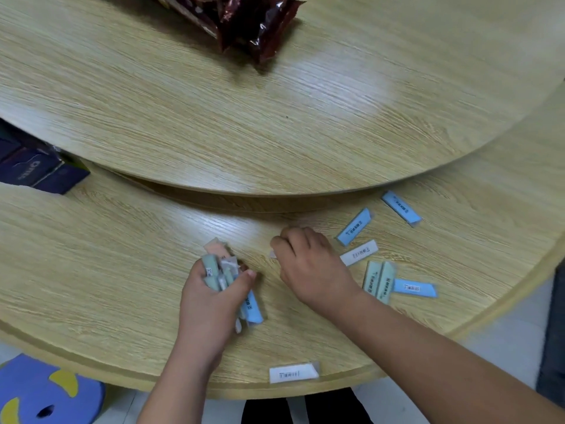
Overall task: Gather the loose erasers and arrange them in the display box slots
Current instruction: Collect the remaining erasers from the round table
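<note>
The left hand (211, 296) is clamped around a bundle of wrapped rectangular erasers (224, 278), pale green, peach and white at the top of the fist and a light blue one sticking out below the palm, with thumb and fingers pressed against the bundle's sides. Just to the right of that grip, the right hand (308, 264) lies knuckles-up on the light oak-grain round wooden table (122, 270), its fingers curled inward; a small pale corner shows at its fingertips, perhaps an eraser edge, but whether the fingers actually pinch it cannot be told from this angle. Right of the right hand, close to its knuckles, lies a white wrapped eraser with a barcode label (359, 252), and just beyond it a light blue wrapped eraser (355, 227) set at a slant. Further right and away sits another light blue eraser (401, 208). Beside the right wrist, two pale green erasers (378, 281) lie side by side, touching, with a third blue eraser (415, 288) butting against them. Nearer the person than both hands, at the table's edge, rests a lone white eraser (294, 372). A raised wooden turntable (244, 117) fills the far side, carrying a crinkled dark red foil bag (244, 22); a dark navy box (36, 166) sits far left of the left hand.
</note>
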### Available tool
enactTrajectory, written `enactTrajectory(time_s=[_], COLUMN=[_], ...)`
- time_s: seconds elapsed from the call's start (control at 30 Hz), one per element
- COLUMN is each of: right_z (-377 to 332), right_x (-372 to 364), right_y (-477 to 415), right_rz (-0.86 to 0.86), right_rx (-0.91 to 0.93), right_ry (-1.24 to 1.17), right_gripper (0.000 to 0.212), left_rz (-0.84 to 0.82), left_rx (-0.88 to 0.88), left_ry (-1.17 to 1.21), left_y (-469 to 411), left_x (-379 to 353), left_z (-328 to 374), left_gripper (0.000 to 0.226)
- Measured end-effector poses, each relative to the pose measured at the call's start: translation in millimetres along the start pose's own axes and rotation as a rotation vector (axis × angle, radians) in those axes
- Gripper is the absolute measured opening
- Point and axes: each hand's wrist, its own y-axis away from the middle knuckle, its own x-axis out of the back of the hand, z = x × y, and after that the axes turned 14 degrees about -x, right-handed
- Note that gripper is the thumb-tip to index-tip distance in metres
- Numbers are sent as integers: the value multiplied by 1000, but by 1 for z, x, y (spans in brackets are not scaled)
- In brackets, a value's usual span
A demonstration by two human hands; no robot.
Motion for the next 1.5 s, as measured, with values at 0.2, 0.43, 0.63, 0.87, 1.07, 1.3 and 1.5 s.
enactTrajectory(time_s=[0.2, 0.43, 0.63, 0.87, 1.07, 1.3, 1.5], right_z=[37, 88, 49, 31, 45, 55, 37], right_x=[44, 42, 2, -4, -1, 3, 4], right_y=[50, 101, 87, 80, 86, 86, 79], right_rz=[65, 73, 135, 3, 77, 75, 37], right_rx=[-423, -905, -1036, -985, -919, -932, -999], right_ry=[-341, -317, -302, -225, -133, -130, -136], right_gripper=[45, 39, 48, 93, 76, 78, 91], left_rz=[-17, -40, -26, -15, -30, -46, -46], left_rx=[7, 3, -8, 5, 13, 35, 43], left_ry=[-2, -32, -58, -77, -101, -89, -116], left_y=[4, 8, 10, 14, 19, 21, 23], left_x=[-6, -20, -23, -15, -12, -17, -21], left_z=[0, 1, 5, 3, 4, 6, 6], left_gripper=[24, 24, 23, 23, 22, 23, 23])
